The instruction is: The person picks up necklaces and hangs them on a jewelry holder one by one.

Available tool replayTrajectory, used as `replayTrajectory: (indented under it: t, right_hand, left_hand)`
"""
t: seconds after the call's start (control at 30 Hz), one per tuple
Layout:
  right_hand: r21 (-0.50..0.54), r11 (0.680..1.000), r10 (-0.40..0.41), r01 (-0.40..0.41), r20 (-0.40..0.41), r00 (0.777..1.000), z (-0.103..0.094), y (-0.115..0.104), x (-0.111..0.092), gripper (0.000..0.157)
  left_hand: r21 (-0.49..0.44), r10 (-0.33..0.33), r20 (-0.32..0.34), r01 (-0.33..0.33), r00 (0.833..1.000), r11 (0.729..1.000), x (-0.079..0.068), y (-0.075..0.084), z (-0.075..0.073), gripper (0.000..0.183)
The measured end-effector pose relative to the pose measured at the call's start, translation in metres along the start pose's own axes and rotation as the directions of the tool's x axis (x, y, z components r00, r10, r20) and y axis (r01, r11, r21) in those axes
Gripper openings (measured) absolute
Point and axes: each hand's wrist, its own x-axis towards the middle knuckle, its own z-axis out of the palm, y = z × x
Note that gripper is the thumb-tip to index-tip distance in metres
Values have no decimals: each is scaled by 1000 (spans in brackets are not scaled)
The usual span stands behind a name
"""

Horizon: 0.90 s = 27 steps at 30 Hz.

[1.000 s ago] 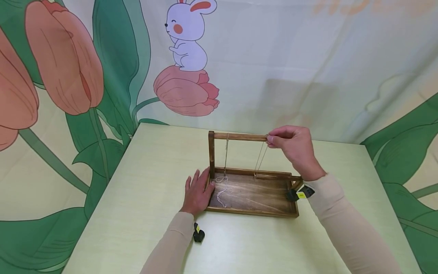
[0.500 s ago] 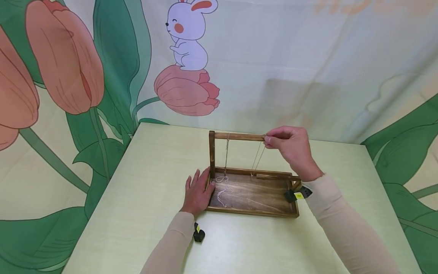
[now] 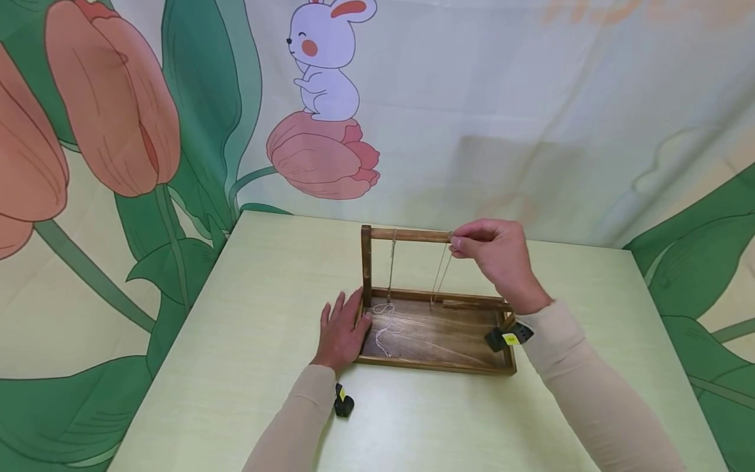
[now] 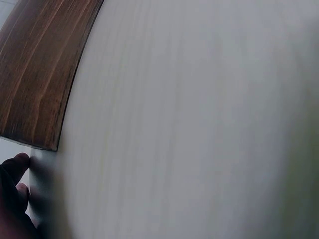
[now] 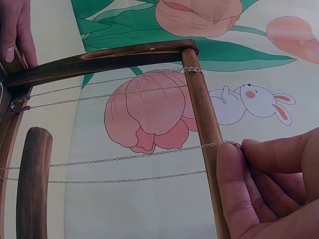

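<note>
A brown wooden jewelry stand has a shallow tray (image 3: 448,337) and an upper bar (image 3: 419,235) carried by a post at its left. With thumb and index finger, my right hand (image 3: 501,262) pinches the top of a thin silver chain (image 5: 144,154) at the upper bar; the chain loops down toward the tray. Farther left, a second chain (image 3: 391,269) hangs from the same bar near the post. My left hand (image 3: 339,334) rests at the tray's left side, fingers spread and fairly straight, thumb over the rim. A thin white strand (image 3: 379,337) lies loosely inside the tray.
A lower wooden bar (image 3: 472,305) runs along the tray's back right; its rounded end (image 5: 35,174) shows in the right wrist view. The pale table (image 3: 236,393) meets a printed cloth (image 3: 413,98) with tulips and a rabbit behind.
My right hand has slid left along the upper bar, the pinched chain moving left with it, toward the hanging one. The left hand has stayed in place.
</note>
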Motion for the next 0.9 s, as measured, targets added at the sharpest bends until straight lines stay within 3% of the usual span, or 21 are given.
replayTrajectory:
  t: [0.9]
  right_hand:
    - [-54,999,-5,7,34,999,16,-2,-2,18]
  left_hand:
    - [6,7,1,-7,1000,1000,0,-1,0,60]
